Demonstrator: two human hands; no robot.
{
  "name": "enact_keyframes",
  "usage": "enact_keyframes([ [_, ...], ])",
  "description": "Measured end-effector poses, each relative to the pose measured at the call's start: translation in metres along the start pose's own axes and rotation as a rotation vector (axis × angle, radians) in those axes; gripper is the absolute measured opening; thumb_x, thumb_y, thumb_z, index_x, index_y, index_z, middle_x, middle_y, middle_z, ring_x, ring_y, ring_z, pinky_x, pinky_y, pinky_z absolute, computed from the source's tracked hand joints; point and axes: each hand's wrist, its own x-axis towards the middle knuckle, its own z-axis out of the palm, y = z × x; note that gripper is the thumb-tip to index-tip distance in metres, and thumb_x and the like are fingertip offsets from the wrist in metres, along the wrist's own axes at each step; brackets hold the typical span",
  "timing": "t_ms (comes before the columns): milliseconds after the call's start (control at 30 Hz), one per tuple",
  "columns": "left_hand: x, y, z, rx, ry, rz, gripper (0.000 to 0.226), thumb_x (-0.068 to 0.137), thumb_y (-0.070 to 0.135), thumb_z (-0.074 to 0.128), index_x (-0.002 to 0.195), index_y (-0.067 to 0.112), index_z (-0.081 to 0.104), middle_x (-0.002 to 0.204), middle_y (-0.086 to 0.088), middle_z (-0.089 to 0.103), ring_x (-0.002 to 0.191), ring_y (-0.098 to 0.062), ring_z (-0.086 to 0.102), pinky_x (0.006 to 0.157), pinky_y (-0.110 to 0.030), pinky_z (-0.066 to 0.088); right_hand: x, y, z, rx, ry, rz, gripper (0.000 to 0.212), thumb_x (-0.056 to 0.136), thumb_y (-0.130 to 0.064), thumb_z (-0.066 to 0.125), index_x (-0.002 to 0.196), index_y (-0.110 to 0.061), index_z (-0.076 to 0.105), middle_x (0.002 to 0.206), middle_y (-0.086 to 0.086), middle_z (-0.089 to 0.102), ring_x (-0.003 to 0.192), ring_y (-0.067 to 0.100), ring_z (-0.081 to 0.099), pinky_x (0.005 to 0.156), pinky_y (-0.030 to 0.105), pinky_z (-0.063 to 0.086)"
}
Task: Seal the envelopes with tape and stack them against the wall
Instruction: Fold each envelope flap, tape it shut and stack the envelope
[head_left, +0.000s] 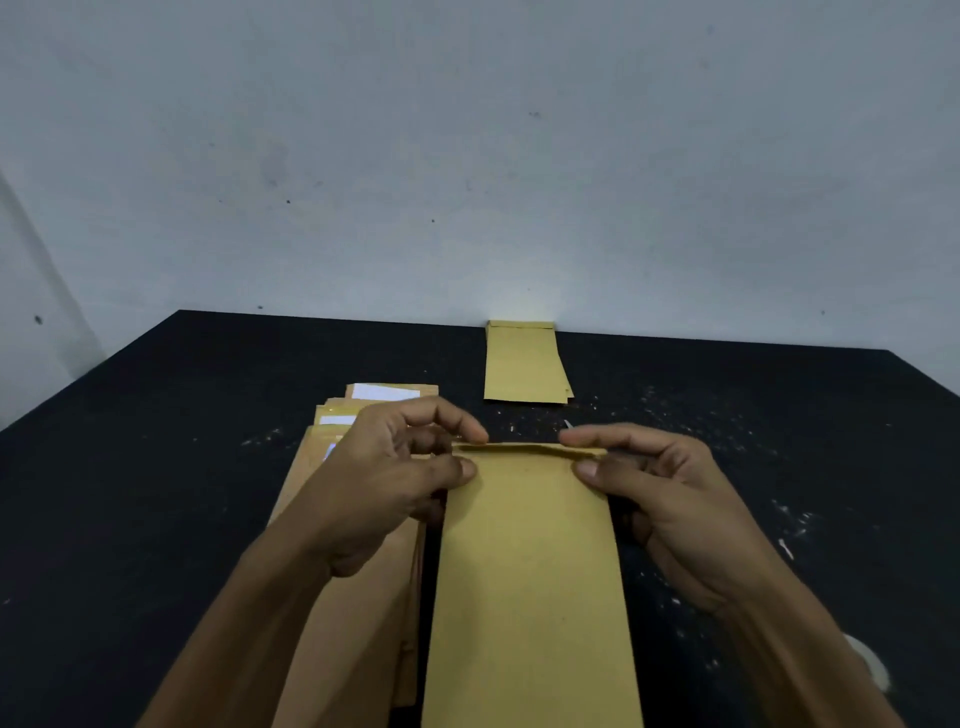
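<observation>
Envelope (530, 582), brown, lies on the black table (156, 493) in front of the person, long axis running from the near edge toward the wall (467, 156), flap end pointing away at the wall. Flap edge raised slightly along the far short end. Left hand (384, 483) has a narrow grip: thumb and forefinger pinch the far left corner of the flap. Right hand (670, 493) the same on the far right corner, thumb on top of the paper.

Loose pile of envelopes (343, 571) just beside it on the left, partly under the left hand, same long axis, several with open flaps showing white at the far end. Small stack of envelopes (522, 364) lies flat further off, far end touching the wall. Pale specks scattered over the table on the right side.
</observation>
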Motion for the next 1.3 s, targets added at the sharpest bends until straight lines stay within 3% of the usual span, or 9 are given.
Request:
enact_keyframes([
  [233,0.001,-0.032,0.025,0.046,-0.039,-0.119,0.017,0.084,-0.012,0.067,0.089,0.002,0.076,0.068,-0.006,0.069,0.061,-0.012,0.064,0.055,-0.023,0.054,-0.014,0.022,-0.020,-0.052,0.113,0.150,0.025,0.084,0.011,0.064,0.076,-0.006,0.080,0.075,0.012,0.073,0.063,0.012,0.064,0.056,0.021,0.052],
  [333,0.004,-0.048,0.034,0.222,-0.053,-0.127,0.017,0.082,-0.002,0.074,0.093,0.012,0.076,0.077,-0.017,0.072,0.064,-0.016,0.064,0.060,-0.024,0.055,-0.016,0.041,-0.028,-0.357,0.172,0.098,0.017,0.082,0.001,0.076,0.082,-0.015,0.081,0.080,0.005,0.077,0.069,0.008,0.070,0.061,0.015,0.053],
  [433,0.012,-0.065,0.042,0.532,-0.028,-0.011,0.021,0.079,0.013,0.080,0.094,0.027,0.076,0.072,0.000,0.067,0.062,-0.001,0.059,0.061,-0.012,0.045,-0.013,0.059,-0.032,-0.691,0.191,-0.001,0.019,0.081,-0.011,0.080,0.092,-0.027,0.079,0.084,-0.006,0.077,0.080,0.013,0.071,0.076,0.026,0.058],
  [600,0.021,-0.081,0.049,0.736,0.008,0.150,0.029,0.084,0.019,0.075,0.112,0.024,0.071,0.086,0.015,0.053,0.081,-0.003,0.052,0.072,-0.009,0.036,-0.006,0.076,-0.034,-1.041,0.164,-0.227,0.026,0.088,-0.023,0.072,0.113,-0.028,0.072,0.104,-0.019,0.063,0.100,0.000,0.059,0.089,0.018,0.047],
  [733,0.022,-0.086,0.051,0.864,-0.042,0.203,0.029,0.090,0.025,0.069,0.118,0.025,0.069,0.103,0.013,0.047,0.097,-0.002,0.046,0.087,-0.017,0.039,-0.006,0.085,-0.031,-1.206,0.122,-0.240,0.030,0.094,-0.033,0.063,0.124,-0.029,0.068,0.104,-0.015,0.049,0.102,0.003,0.048,0.079,0.019,0.044],
  [933,0.032,-0.069,0.052,0.970,-0.061,0.106,0.016,0.090,0.035,0.068,0.103,0.028,0.075,0.105,0.008,0.048,0.101,-0.005,0.046,0.085,-0.024,0.044,-0.010,0.088,-0.028,-1.240,0.178,-0.294,0.019,0.091,-0.029,0.066,0.108,-0.027,0.074,0.104,-0.007,0.043,0.096,0.009,0.048,0.059,0.028,0.050],
  [1100,0.063,-0.046,0.059,0.640,0.196,0.016,0.024,0.092,0.038,0.066,0.095,0.014,0.067,0.087,-0.002,0.067,0.079,-0.013,0.064,0.076,-0.037,0.055,-0.010,0.091,-0.025,-1.283,0.180,-0.323,0.017,0.089,-0.023,0.067,0.104,-0.023,0.074,0.099,-0.007,0.046,0.092,0.011,0.048,0.053,0.023,0.043],
  [1200,0.088,-0.039,0.065,0.612,0.086,-0.227,0.053,0.092,0.055,0.060,0.094,0.002,0.062,0.090,-0.015,0.069,0.070,-0.024,0.063,0.064,-0.035,0.051,-0.011,0.095,-0.023,-1.306,0.176,-0.325,0.018,0.090,-0.022,0.063,0.105,-0.022,0.072,0.097,-0.007,0.047,0.092,0.011,0.047,0.057,0.022,0.042],
  [1300,0.104,-0.035,0.075,0.641,-0.037,-0.405,0.048,0.092,0.053,0.061,0.103,0.006,0.058,0.112,-0.019,0.064,0.077,-0.021,0.054,0.053,-0.029,0.044,-0.011,0.096,-0.023,-1.283,0.180,-0.329,0.017,0.088,-0.020,0.063,0.103,-0.021,0.072,0.095,-0.007,0.047,0.090,0.011,0.047,0.056,0.019,0.036],
])
